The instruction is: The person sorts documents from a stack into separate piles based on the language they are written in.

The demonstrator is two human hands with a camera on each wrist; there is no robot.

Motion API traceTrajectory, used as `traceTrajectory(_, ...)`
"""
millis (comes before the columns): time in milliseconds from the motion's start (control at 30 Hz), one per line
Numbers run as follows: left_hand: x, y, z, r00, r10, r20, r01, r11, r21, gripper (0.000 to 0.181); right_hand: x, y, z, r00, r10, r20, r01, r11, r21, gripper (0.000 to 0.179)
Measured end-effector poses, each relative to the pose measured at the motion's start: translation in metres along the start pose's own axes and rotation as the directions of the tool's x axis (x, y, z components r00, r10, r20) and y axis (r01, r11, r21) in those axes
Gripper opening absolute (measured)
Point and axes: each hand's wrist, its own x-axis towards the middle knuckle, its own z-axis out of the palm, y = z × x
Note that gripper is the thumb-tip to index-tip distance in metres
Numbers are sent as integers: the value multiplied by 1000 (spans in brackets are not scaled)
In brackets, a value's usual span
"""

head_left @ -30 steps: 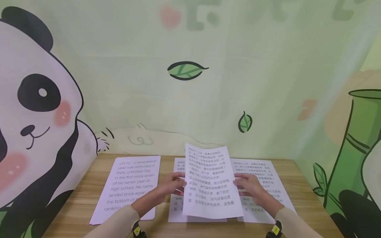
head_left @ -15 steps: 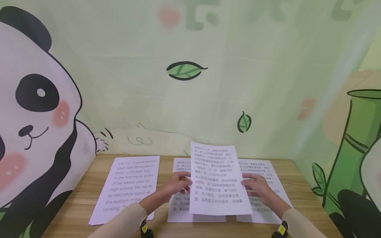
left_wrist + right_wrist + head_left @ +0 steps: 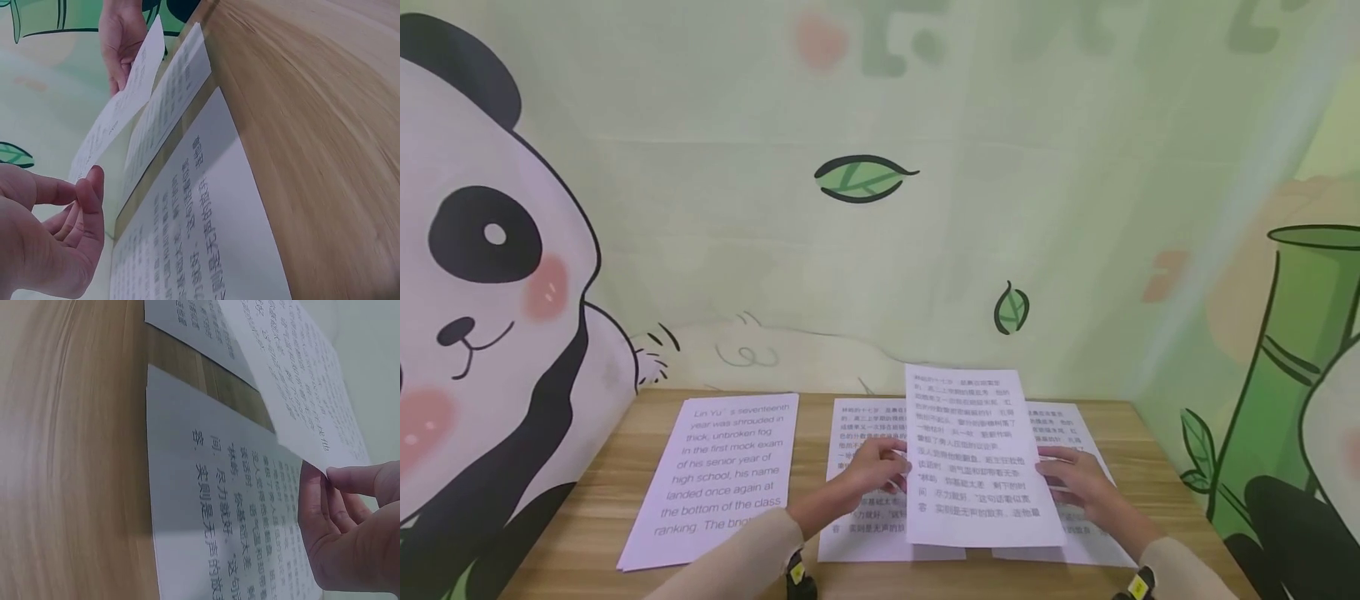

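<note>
My two hands hold a white sheet of paper [image 3: 973, 475] with printed Chinese text, raised and tilted above the table. The left hand [image 3: 874, 471] pinches its left edge between thumb and fingers. On the opposite edge, the right hand [image 3: 1078, 477] pinches the paper, thumb on the printed face, as the right wrist view shows. Beneath lie a middle Chinese-text sheet [image 3: 861, 537] and a right-hand paper stack [image 3: 1097, 542] with the same kind of text. The raised sheet partly covers both and bridges the narrow gap between them.
A stack of English-text sheets [image 3: 722, 475] lies at the left of the wooden table [image 3: 587, 500], its lower right corner hidden by the left sleeve. Behind the table hangs a pale green backdrop [image 3: 737, 233] printed with pandas, leaves and bamboo.
Both hands have moved to the right with the held sheet, from mostly over the middle sheet to over the gap and the right-hand stack. The papers on the table stay put.
</note>
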Motion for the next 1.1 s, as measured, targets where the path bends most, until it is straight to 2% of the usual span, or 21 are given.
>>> traceTrajectory(333, 14, -3, 29, 1000, -8, -23, 7, 999, -40, 40, 1, 14, -27, 1000, -13, 19, 12, 1000, 19, 61)
traceTrajectory(667, 19, -3, 53, 1000, -10, -26, 9, 999, -53, 36, -4, 23, -47, 999, 52, 0, -52, 998, -20, 65)
traceTrajectory(800, 21, -2, 63, 1000, 5, -16, -6, 998, -58, 36, -6, 30, -56, 998, 69, -4, -69, 998, -2, 65)
traceTrajectory(1100, 29, -1, 87, 1000, 17, 18, -16, 997, -75, 31, -4, 43, -79, 999, 38, 29, -40, 997, 72, 70)
